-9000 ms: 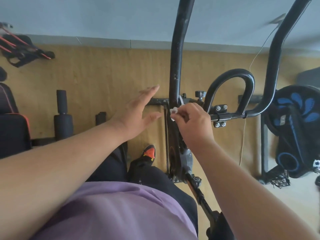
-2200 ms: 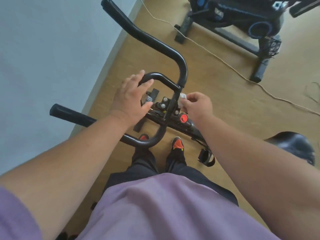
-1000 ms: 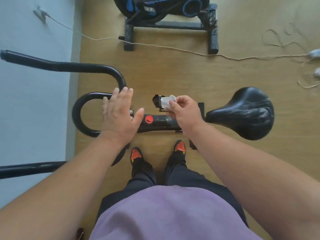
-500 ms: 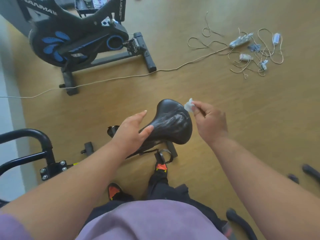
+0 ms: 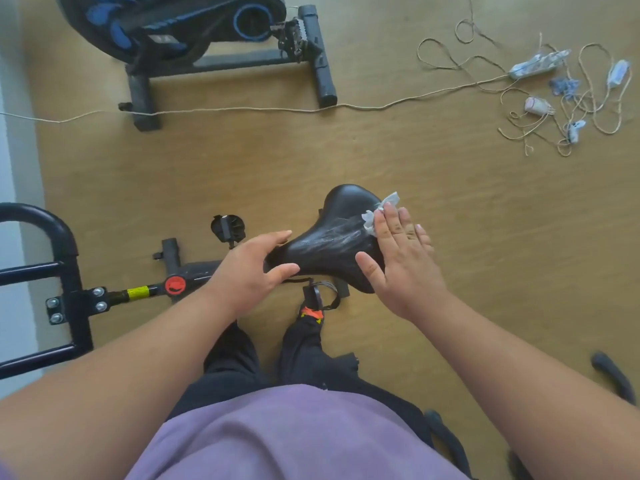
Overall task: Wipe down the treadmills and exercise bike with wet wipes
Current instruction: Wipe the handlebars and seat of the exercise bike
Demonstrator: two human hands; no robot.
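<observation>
From the head view we look down at the black saddle [image 5: 337,242] of the exercise bike [image 5: 180,282], which sits in the middle of the scene above the wooden floor [image 5: 485,237]. Our right hand [image 5: 403,265] lies flat on the right side of the saddle, fingers straight and spread, pressing a white wet wipe [image 5: 379,213] against it; the wipe sticks out past the fingertips at the far edge. Pale wet streaks show on the saddle top, just left of that hand. Our left hand [image 5: 251,271] rests at the narrow nose of the saddle, fingers loosely extended and thumb below, touching it without closing round it. To the left, the bike's frame carries a red knob [image 5: 175,285] and a yellow band, and ends in black handlebars [image 5: 52,271] beside the pale wall. Far left stands a second bike [image 5: 194,32], black and blue, on the floor. A thin cord [image 5: 381,106] runs across the floor to a tangle of cables and a power strip [image 5: 538,64] at far right. Near us are the purple shirt and dark trousers
</observation>
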